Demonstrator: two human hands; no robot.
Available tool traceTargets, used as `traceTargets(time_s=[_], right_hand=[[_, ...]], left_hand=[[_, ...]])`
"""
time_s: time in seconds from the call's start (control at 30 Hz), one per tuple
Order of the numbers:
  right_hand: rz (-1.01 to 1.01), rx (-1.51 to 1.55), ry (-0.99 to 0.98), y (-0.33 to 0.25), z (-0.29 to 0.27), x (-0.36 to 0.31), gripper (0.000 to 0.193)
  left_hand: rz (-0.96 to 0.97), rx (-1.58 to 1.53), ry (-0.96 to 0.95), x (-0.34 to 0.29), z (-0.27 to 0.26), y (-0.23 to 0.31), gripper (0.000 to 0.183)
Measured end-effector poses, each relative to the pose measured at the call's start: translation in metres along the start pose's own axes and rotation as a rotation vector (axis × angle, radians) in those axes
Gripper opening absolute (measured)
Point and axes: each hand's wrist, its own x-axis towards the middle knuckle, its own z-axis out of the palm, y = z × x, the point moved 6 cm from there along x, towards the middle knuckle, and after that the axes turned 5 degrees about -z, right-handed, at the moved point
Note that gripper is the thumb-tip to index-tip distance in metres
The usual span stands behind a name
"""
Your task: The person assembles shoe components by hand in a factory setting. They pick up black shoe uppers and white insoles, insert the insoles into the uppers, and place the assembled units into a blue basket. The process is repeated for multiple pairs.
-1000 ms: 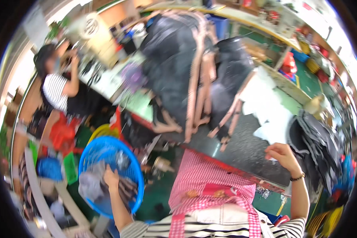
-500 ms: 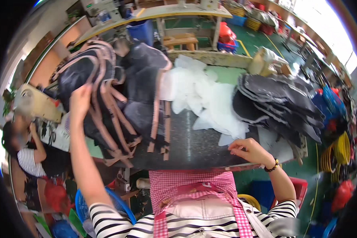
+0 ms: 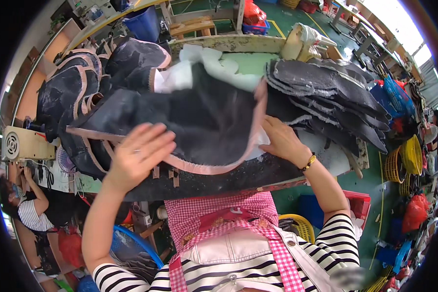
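A black piece (image 3: 180, 117) with pink edging (image 3: 204, 169) stretches over the middle of the tabletop (image 3: 224, 185), partly covering some white sheets (image 3: 207, 58). The left hand (image 3: 140, 158) is laid over its near edge — fingers extended, not curled round it. The right hand (image 3: 283, 140) is at its right edge; whether those fingers grip is unclear. More pink-edged pieces (image 3: 63, 92) lie left — a stack of dark pieces (image 3: 326, 97) lies right.

A dark, speckled, flat-topped worktable (image 3: 219, 184) spans the middle of the frame. On it lie heaped black, pink-edged curved sheets (image 3: 59, 93) at left, thin white sheets (image 3: 174, 78) at upper centre, and stacked floppy dark-grey panels (image 3: 321, 83) at right.
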Motion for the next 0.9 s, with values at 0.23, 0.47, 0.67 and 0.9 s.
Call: traceTargets(time_s=[0.23, 0.47, 0.67, 0.9], right_hand=[[0.338, 0.303, 0.044, 0.025, -0.004, -0.035, 0.046], [0.376, 0.527, 0.223, 0.04, 0.008, -0.036, 0.036], [0.306, 0.537, 0.15, 0.033, 0.009, -0.032, 0.048], [0.298, 0.536, 0.121, 0.034, 0.01, -0.032, 0.046]], left_hand=[[-0.228, -0.31, -0.016, 0.001, 0.088, 0.022, 0.027], [0.057, 0.028, -0.114, 0.116, 0.191, 0.111, 0.026], [0.121, 0.042, -0.172, 0.129, 0.208, 0.105, 0.014], [0.212, 0.03, -0.21, 0.123, 0.206, 0.099, 0.015]])
